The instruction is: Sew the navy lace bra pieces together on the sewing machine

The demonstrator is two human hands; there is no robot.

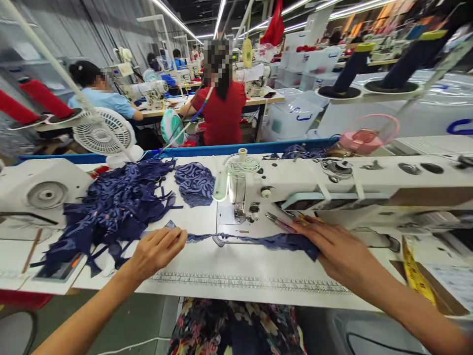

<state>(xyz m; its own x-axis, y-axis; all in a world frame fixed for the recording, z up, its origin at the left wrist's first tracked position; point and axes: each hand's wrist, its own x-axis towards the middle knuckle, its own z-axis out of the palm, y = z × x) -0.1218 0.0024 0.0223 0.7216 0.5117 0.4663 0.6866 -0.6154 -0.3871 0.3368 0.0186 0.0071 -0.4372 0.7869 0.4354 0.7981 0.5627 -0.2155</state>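
Observation:
My left hand (162, 249) is closed on one end of a narrow navy fabric strip (258, 240) with a patterned, lacy edge. The strip runs across the table in front of the sewing machine's needle area (239, 212). Its wider end lies beside my right hand (328, 241). That hand reaches under the machine arm, fingers stretched over a pair of thread snips (277, 221) whose blades point left. Other slim tools lie by its fingertips, partly hidden. A heap of navy patterned pieces (121, 202) lies to the left, and a separate folded piece (195, 183) sits behind the left hand.
A printed ruler (244, 282) runs along the table's front edge. At right lies a yellow tape measure (416, 271). A white fan (105, 132), thread cones (351, 71) and a pink basket (364, 140) stand behind. Two people sit at machines ahead.

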